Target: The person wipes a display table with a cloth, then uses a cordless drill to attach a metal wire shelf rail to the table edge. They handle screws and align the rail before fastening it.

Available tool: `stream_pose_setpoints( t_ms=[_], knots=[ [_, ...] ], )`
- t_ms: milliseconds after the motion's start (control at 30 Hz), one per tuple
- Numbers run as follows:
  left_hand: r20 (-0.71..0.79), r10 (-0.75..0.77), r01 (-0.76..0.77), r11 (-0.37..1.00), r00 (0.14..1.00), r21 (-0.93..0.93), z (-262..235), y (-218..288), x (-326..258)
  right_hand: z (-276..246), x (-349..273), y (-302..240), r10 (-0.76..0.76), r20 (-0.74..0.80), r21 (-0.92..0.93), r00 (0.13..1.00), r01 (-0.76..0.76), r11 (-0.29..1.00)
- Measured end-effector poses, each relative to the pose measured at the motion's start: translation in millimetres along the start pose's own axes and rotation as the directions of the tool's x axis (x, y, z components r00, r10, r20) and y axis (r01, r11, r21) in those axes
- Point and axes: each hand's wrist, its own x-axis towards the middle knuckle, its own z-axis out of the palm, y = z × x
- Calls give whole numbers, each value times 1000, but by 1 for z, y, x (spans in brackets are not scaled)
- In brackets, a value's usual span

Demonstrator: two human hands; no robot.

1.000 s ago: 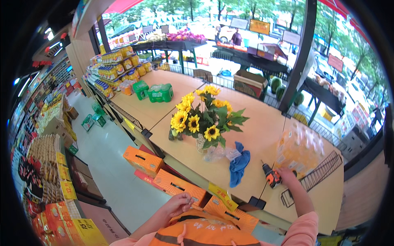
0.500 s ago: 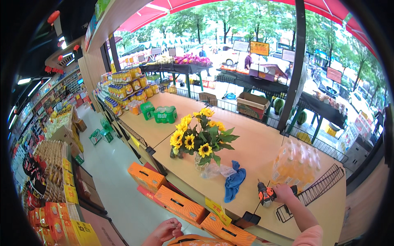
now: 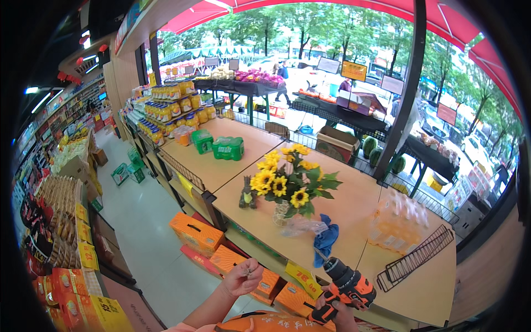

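My right hand (image 3: 345, 320) is wrapped round the grip of an orange-and-black cordless drill (image 3: 354, 288). I hold it close to my body over the table's front edge, its bit pointing up and left toward a crumpled blue cloth (image 3: 327, 235). To its left, my left hand (image 3: 241, 278) is raised above the orange boxes, fingers closed in a pinch. Something small shows at the fingertips, too small to name. Yellow sunflowers (image 3: 281, 185) stand in a white wire vase (image 3: 281, 213), beside a clear plastic bag (image 3: 303, 226) on the table.
A shrink-wrapped bottle pack (image 3: 398, 224) and black wire racks (image 3: 415, 257) lie on the table's right. Green can packs (image 3: 228, 148) and stacked jars (image 3: 171, 108) are at the far left. Orange boxes (image 3: 196, 232) line the front below. A black post (image 3: 406, 94) rises behind.
My right hand has lifted the drill off the table and brought it left, toward my body. My left hand has risen and moved slightly right. The view has shifted a little.
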Motion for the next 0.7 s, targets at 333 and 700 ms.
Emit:
stream_pose_setpoints(
  t_ms=[333, 700],
  knots=[
    [-114, 166, -180, 975, 980, -129, -4, 72, -150, 115, 37, 87, 213, 329, 21, 920, -233, 972],
    [-512, 239, -227, 970, 825, 87, -22, 117, -248, 192, 64, 152, 423, 343, -171, 839, -387, 906]
  ],
)
